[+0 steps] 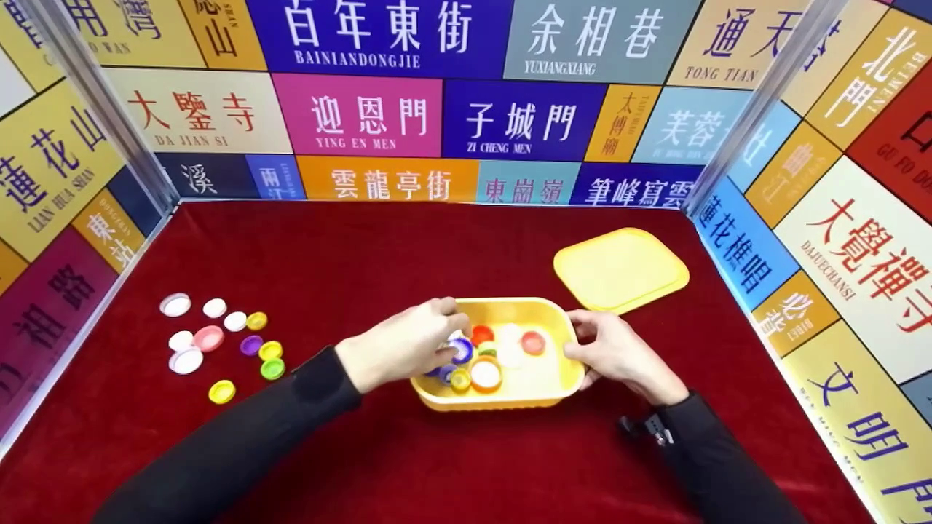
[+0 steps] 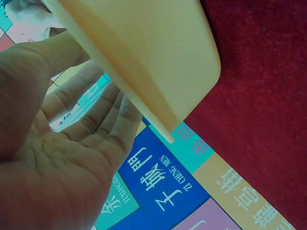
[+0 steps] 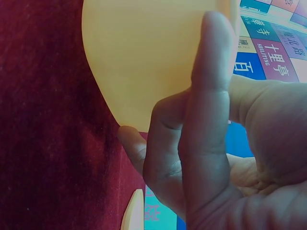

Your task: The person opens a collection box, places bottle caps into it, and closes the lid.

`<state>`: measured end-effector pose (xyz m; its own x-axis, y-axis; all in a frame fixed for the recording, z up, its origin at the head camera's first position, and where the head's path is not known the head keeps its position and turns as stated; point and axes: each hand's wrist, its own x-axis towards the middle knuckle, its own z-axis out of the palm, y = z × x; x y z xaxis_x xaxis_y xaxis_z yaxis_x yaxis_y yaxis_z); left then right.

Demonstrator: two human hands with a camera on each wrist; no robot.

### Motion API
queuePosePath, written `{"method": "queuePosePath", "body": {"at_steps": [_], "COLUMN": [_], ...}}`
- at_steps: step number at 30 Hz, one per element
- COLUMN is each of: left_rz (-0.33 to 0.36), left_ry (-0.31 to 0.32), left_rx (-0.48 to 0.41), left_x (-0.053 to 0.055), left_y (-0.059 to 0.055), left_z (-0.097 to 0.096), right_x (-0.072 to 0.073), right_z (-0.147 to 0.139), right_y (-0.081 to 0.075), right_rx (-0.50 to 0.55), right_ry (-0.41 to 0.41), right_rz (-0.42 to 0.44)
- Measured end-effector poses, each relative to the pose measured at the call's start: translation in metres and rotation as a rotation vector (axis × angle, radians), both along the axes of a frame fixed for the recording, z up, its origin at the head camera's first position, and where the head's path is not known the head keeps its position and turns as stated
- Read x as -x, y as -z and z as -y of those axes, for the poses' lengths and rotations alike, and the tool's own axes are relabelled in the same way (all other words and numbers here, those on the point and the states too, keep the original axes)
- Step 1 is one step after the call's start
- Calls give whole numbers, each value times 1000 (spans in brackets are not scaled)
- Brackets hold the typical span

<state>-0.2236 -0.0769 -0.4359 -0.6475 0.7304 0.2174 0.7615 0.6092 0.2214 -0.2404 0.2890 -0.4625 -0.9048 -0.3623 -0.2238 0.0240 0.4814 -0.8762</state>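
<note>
A yellow plastic box (image 1: 553, 389) stands on the red cloth with several coloured bottle caps inside, mostly towards its left end. My left hand (image 1: 408, 342) reaches over the left rim, fingertips bent down at a blue-and-white cap (image 1: 461, 351); whether they grip it is hidden. In the left wrist view, the thumb and fingers of the left hand (image 2: 62, 139) pass behind the box wall (image 2: 158, 52). My right hand (image 1: 619, 349) holds the right end of the box. The right wrist view shows its fingers (image 3: 206, 115) against the outside wall (image 3: 139, 57).
Loose caps lie scattered on the cloth at the left, among them a pink cap (image 1: 208, 338), a green cap (image 1: 272, 369) and a yellow cap (image 1: 222, 391). Behind the right hand lies a yellow lid (image 1: 622, 268). Printed panels (image 1: 364, 116) wall the table at the back and sides.
</note>
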Motion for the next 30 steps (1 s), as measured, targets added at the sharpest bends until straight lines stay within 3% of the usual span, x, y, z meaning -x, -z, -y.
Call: {"method": "queuePosePath", "body": {"at_steps": [10, 19, 30], "left_rz": [-66, -25, -74], "left_ry": [-48, -79, -164], "left_rx": [24, 10, -92], "left_x": [0, 2, 15], "left_y": [2, -1, -1], "left_z": [3, 13, 49], "right_x": [0, 0, 0], "right_z": [-2, -1, 0], "right_y": [-1, 1, 1], "right_rx": [-1, 5, -19], "right_ry": [3, 4, 11], "right_rz": [-2, 1, 4]}}
